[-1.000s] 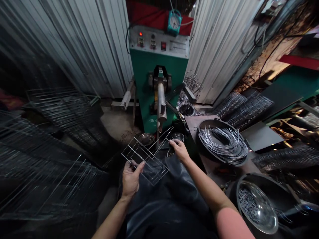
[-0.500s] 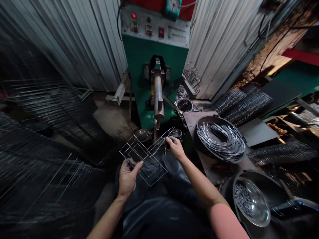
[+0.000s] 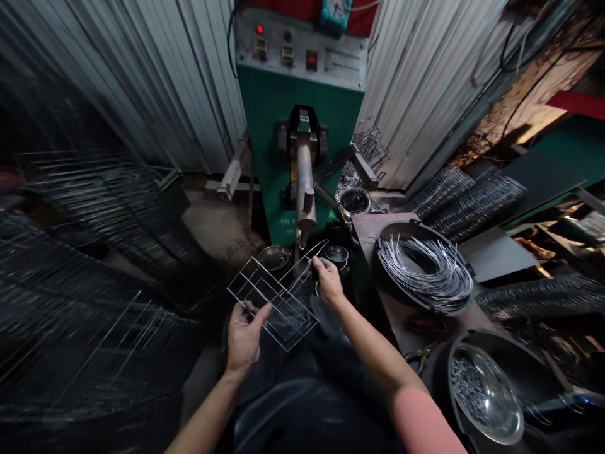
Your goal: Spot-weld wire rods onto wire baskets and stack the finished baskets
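Note:
I hold a small wire grid frame (image 3: 274,302) over my lap, below the tip of a green welding machine (image 3: 300,126). My left hand (image 3: 243,337) grips the frame's near left edge, thumb and fingers closed on the wire. My right hand (image 3: 326,280) pinches its far right corner, close under the machine's grey metal arm (image 3: 305,195). The frame lies tilted, its far end raised toward the arm's tip.
Stacks of wire racks (image 3: 94,252) fill the left side. A round tray of bent wires (image 3: 425,268) sits on the table at right, a steel bowl of small pieces (image 3: 484,394) nearer me. Small metal dishes (image 3: 274,257) stand at the machine's foot.
My right hand has slid slightly left and down along the frame's far corner. My left hand has kept its grip; the view has shifted a little.

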Available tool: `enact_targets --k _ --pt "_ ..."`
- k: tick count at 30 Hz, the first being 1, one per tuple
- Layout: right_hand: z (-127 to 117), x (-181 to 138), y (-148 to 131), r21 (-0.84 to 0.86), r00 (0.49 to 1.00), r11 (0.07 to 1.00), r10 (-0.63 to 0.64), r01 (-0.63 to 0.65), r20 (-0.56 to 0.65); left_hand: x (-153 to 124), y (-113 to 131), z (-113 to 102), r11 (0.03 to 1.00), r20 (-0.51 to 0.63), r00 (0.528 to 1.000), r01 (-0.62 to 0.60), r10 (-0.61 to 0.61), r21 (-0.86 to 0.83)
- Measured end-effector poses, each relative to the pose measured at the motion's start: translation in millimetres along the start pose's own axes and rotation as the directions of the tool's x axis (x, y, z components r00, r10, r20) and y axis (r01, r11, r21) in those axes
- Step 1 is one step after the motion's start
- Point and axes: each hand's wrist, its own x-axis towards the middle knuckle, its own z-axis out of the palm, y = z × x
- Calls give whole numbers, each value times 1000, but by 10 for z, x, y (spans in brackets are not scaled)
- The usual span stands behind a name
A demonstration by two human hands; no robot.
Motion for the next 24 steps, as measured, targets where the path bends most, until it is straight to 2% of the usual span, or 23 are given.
enact_targets --k 19,24 --pt "162 173 -73 -85 995 995 -57 50 -84 86 47 113 1000 -49 999 -13 12 -16" --pt "169 202 -110 -86 996 996 -19 12 -92 102 103 145 1000 -25 1000 -14 14 5"
